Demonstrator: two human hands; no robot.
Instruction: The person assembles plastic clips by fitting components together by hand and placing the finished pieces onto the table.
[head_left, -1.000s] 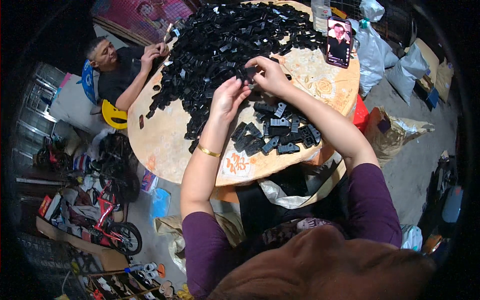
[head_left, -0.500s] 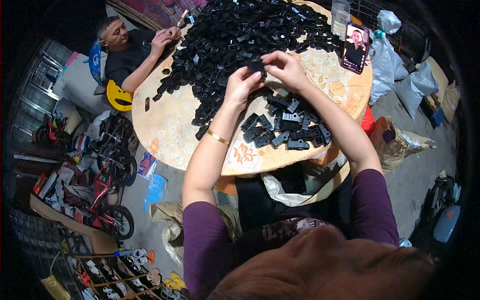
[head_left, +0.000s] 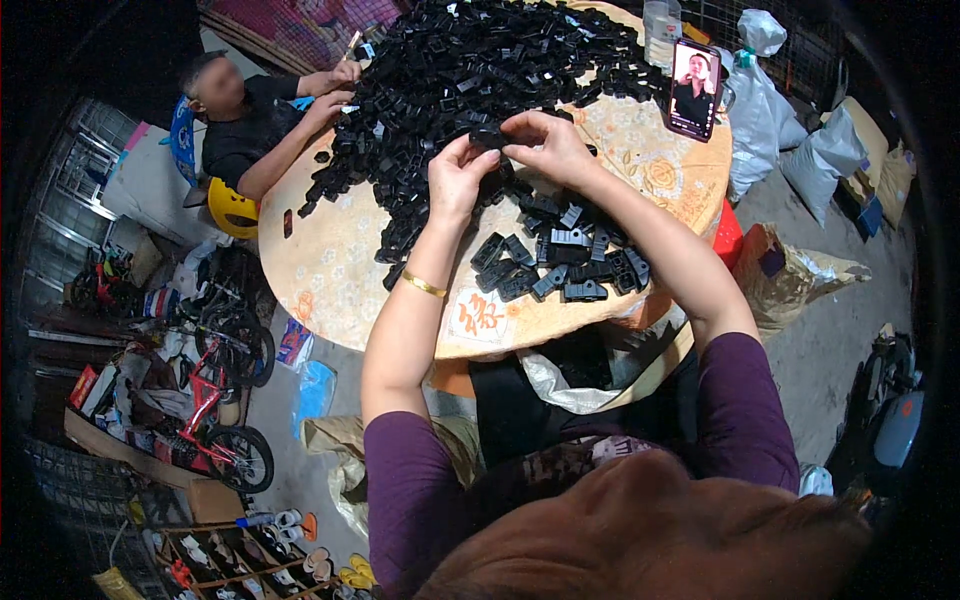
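Between my two hands is a small black plastic part, held above the near side of a large heap of black plastic parts. My left hand is closed, thumb and fingers pinching the part from the left. From the right, my right hand has its thumb and fingertips closed on the same part. Fingers cover some of it, so its exact shape is hard to make out. Between my forearms lies a smaller group of black plastic parts, some with grey ribbed faces.
The round table wears a patterned cream cloth. A phone stands upright at the right beside a clear plastic container. Across the left edge, a co-worker handles parts at the heap. White sacks stand on the floor at right.
The part in my fingers shows more plainly now, with both hands still on it. The co-worker's hands have moved apart, one lower at the heap's edge. The whole view has shifted slightly.
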